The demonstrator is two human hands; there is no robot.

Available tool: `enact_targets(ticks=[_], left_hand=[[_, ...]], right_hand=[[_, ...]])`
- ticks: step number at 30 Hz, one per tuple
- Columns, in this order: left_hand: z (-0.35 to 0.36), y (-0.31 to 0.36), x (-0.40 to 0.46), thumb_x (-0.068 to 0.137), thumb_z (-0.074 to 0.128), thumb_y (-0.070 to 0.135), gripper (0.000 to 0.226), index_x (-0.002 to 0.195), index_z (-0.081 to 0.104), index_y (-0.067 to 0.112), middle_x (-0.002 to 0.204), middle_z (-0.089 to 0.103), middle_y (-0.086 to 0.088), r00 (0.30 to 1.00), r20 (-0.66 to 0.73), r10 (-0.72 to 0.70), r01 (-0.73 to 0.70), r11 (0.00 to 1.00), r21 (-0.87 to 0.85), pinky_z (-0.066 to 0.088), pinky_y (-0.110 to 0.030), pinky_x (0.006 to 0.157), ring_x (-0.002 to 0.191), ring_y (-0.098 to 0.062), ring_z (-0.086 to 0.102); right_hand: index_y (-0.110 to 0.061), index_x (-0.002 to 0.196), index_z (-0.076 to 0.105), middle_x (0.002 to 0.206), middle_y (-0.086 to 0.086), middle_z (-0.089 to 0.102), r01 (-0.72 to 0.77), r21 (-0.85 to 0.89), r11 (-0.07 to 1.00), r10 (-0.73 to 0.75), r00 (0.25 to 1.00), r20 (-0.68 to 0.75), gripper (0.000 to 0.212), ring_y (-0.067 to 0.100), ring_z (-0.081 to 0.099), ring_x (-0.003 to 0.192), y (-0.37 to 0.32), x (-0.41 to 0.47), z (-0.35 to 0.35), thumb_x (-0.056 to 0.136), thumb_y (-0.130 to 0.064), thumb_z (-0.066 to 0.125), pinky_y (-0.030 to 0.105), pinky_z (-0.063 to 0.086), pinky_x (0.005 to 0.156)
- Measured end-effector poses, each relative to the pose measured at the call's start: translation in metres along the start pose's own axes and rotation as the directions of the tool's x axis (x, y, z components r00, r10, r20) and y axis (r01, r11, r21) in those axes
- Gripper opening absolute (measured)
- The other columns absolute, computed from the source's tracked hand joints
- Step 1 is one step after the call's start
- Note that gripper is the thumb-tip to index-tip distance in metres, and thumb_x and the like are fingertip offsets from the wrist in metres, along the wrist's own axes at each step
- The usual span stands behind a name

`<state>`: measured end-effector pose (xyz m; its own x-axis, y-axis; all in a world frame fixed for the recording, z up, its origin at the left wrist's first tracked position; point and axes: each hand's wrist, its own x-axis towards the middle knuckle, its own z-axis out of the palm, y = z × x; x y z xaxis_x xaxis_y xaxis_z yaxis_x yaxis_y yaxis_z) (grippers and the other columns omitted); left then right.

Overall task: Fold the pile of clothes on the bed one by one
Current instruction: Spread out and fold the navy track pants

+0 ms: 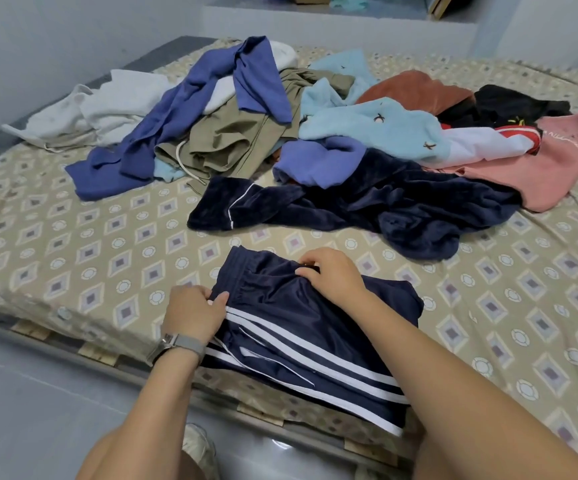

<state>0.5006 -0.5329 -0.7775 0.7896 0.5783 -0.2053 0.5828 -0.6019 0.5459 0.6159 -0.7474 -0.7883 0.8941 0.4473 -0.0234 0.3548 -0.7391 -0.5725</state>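
Navy shorts with white side stripes [301, 337] lie at the near edge of the bed [73, 244], waistband to the left. My left hand [194, 311] pinches the waistband's near corner. My right hand [332, 273] grips the waistband's far part with curled fingers. Behind them the unfolded pile spreads across the bed: a dark navy velvet garment [367, 206], a blue-violet top [190, 109], olive shorts [232, 140], a light blue fleece [374, 123], a pink garment [536, 168], white clothes [107, 105], and rust [415, 88] and black [509, 102] pieces.
The patterned sheet shows bare cloth left of the shorts and along the right side. The grey floor [38, 410] lies in front of the bed edge. A raised ledge with boxes [315, 8] runs along the far wall.
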Motion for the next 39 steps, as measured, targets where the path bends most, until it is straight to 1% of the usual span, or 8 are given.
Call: enact_targets(ticks=[2, 5, 8, 10, 15, 18, 24, 39], left_hand=[[0.000, 0.004, -0.002, 0.082, 0.067, 0.038, 0.027, 0.090, 0.064, 0.013, 0.114, 0.056, -0.013, 0.993, -0.114, 0.031, -0.034, 0.999, -0.027, 0.048, -0.033, 0.079, 0.094, -0.028, 0.060], [-0.001, 0.016, -0.002, 0.077, 0.068, 0.058, 0.070, 0.124, 0.054, 0.007, 0.125, 0.054, -0.010, 0.998, 0.005, -0.067, 0.067, 0.983, -0.173, 0.044, -0.034, 0.086, 0.113, -0.029, 0.056], [0.003, 0.023, -0.003, 0.072, 0.066, 0.069, 0.066, 0.092, 0.057, 0.006, 0.085, 0.063, -0.005, 0.981, 0.167, -0.103, 0.131, 0.977, -0.168, 0.043, -0.028, 0.061, 0.076, -0.024, 0.061], [0.007, 0.023, -0.006, 0.077, 0.070, 0.056, 0.051, 0.079, 0.058, 0.006, 0.072, 0.061, -0.005, 0.978, 0.186, -0.096, 0.129, 0.977, -0.171, 0.042, -0.028, 0.056, 0.066, -0.024, 0.059], [-0.006, 0.028, -0.034, 0.077, 0.080, 0.033, 0.031, 0.087, 0.065, 0.007, 0.089, 0.070, -0.009, 0.936, 0.332, -0.114, 0.270, 0.840, -0.472, 0.054, -0.036, 0.075, 0.082, -0.028, 0.066], [-0.025, 0.029, -0.061, 0.083, 0.075, 0.027, 0.030, 0.105, 0.060, 0.013, 0.093, 0.065, 0.000, 0.947, 0.319, -0.029, 0.217, 0.790, -0.574, 0.049, -0.035, 0.076, 0.084, -0.021, 0.062], [-0.081, 0.021, -0.089, 0.082, 0.076, 0.033, 0.042, 0.117, 0.060, 0.017, 0.108, 0.069, -0.006, 0.954, 0.296, 0.042, 0.166, 0.749, -0.641, 0.053, -0.045, 0.092, 0.097, -0.028, 0.067], [-0.178, -0.003, 0.023, 0.078, 0.080, 0.030, 0.028, 0.097, 0.064, 0.018, 0.100, 0.072, -0.008, 0.926, 0.316, -0.204, 0.375, 0.569, -0.732, 0.057, -0.041, 0.083, 0.090, -0.027, 0.069]], right_hand=[[-0.021, 0.112, 0.069, 0.119, -0.002, 0.064, -0.067, 0.086, 0.994, 0.079, 0.987, -0.137, 0.031, 0.018, 0.055, 0.115, 0.010, -0.003, -0.020, 0.085, -0.036, 0.071, 0.034, 0.043, 0.099], [-0.016, 0.127, 0.057, 0.129, 0.007, 0.057, -0.422, 0.171, 0.890, 0.455, 0.846, -0.280, 0.061, 0.028, 0.053, 0.119, 0.042, -0.029, -0.068, 0.079, -0.051, 0.071, 0.038, 0.044, 0.095], [-0.004, 0.135, 0.047, 0.132, 0.015, 0.055, -0.750, 0.235, 0.619, 0.761, 0.646, 0.058, 0.081, 0.032, 0.058, 0.108, 0.049, -0.085, -0.096, 0.084, -0.067, 0.054, 0.034, 0.046, 0.073], [-0.006, 0.137, 0.046, 0.131, 0.015, 0.055, -0.811, 0.198, 0.551, 0.734, 0.584, 0.348, 0.075, 0.027, 0.059, 0.095, 0.040, -0.115, -0.092, 0.090, -0.066, 0.045, 0.029, 0.041, 0.060], [-0.012, 0.136, 0.045, 0.128, 0.004, 0.058, -0.739, 0.397, 0.544, 0.576, 0.673, 0.463, 0.066, 0.020, 0.062, 0.101, 0.038, -0.134, -0.068, 0.086, -0.048, 0.068, 0.033, 0.055, 0.076], [-0.013, 0.134, 0.050, 0.123, 0.008, 0.063, -0.597, 0.618, 0.512, 0.513, 0.789, 0.338, 0.047, 0.027, 0.063, 0.108, 0.034, -0.137, -0.060, 0.095, -0.037, 0.059, 0.045, 0.051, 0.097], [-0.030, 0.105, 0.060, 0.114, 0.003, 0.069, -0.319, 0.784, 0.533, 0.405, 0.909, 0.095, 0.009, 0.026, 0.066, 0.103, 0.001, -0.150, -0.079, 0.096, -0.033, 0.059, 0.049, 0.051, 0.096], [-0.018, 0.109, 0.063, 0.100, -0.004, 0.073, -0.402, 0.675, 0.618, 0.259, 0.915, 0.308, 0.040, 0.014, 0.071, 0.088, -0.109, 0.020, -0.095, 0.074, -0.021, 0.083, 0.026, 0.055, 0.068]])
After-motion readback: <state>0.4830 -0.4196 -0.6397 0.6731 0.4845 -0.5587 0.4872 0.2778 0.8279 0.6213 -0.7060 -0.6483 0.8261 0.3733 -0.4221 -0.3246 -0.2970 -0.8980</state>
